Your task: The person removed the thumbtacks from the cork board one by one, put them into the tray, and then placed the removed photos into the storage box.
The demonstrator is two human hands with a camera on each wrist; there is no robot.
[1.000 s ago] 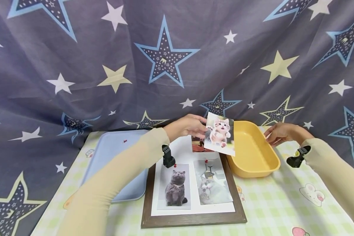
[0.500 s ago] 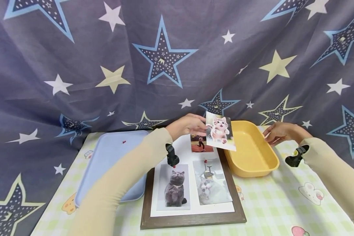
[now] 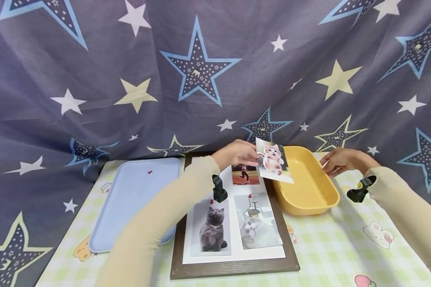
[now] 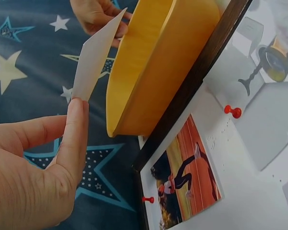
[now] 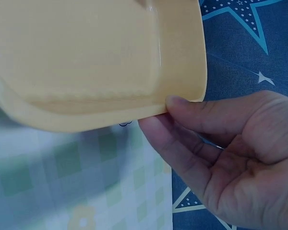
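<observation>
My left hand (image 3: 240, 153) pinches a kitten photo (image 3: 273, 161) by its left edge. The photo hangs tilted above the left rim of the yellow tray (image 3: 309, 187); the left wrist view shows the white back of the photo (image 4: 93, 62). With thumb and fingers, my right hand (image 5: 240, 139) pinches the tray's right rim (image 5: 110, 117). Left of the tray lies a brown-framed board (image 3: 237, 268) with a grey cat photo (image 3: 214, 231), a white cat photo (image 3: 260, 231) and a runner photo (image 3: 244, 177) on it, the last partly covered by the left hand.
A blue tray (image 3: 129, 207) with one red pushpin (image 3: 150, 172) lies on the left. Red pushpins (image 4: 233, 111) stick in the board. A star-patterned curtain (image 3: 208, 115) hangs behind the checked tablecloth (image 3: 330, 255).
My left hand has shifted slightly right with the kitten photo, whose tilt has changed, and more of the runner photo shows. My right hand stays on the yellow tray's rim.
</observation>
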